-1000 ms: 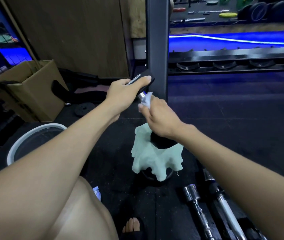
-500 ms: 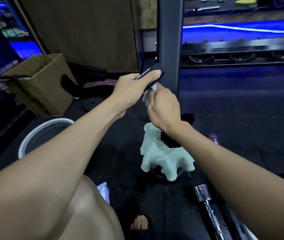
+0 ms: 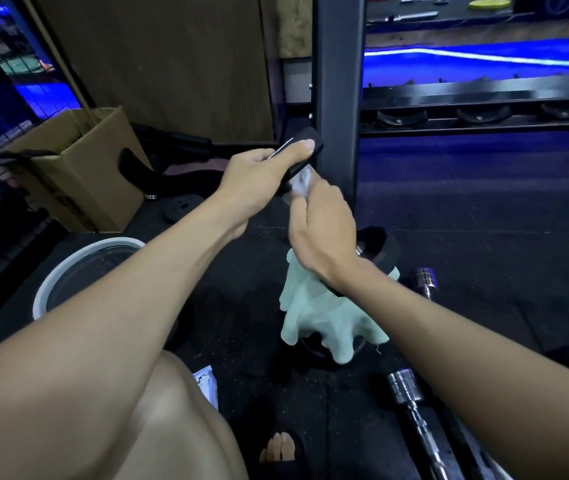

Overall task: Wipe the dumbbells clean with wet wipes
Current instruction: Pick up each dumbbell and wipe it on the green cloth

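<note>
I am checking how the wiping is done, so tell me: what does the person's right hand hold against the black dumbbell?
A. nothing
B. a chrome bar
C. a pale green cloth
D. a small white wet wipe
D: the right hand grips a small white wet wipe against the black dumbbell held up by the left hand; the pale green cloth hangs below, ungripped.

Two bare arms, no sleeves. No rings on the fingers of the left hand [image 3: 258, 178], none on the right hand [image 3: 324, 233]. No watch or band on either wrist behind the fingers. Bare knee [image 3: 172, 410] down low, far back from the fingers. Bare toes [image 3: 281, 450] in a black slipper [image 3: 296, 459].
</note>
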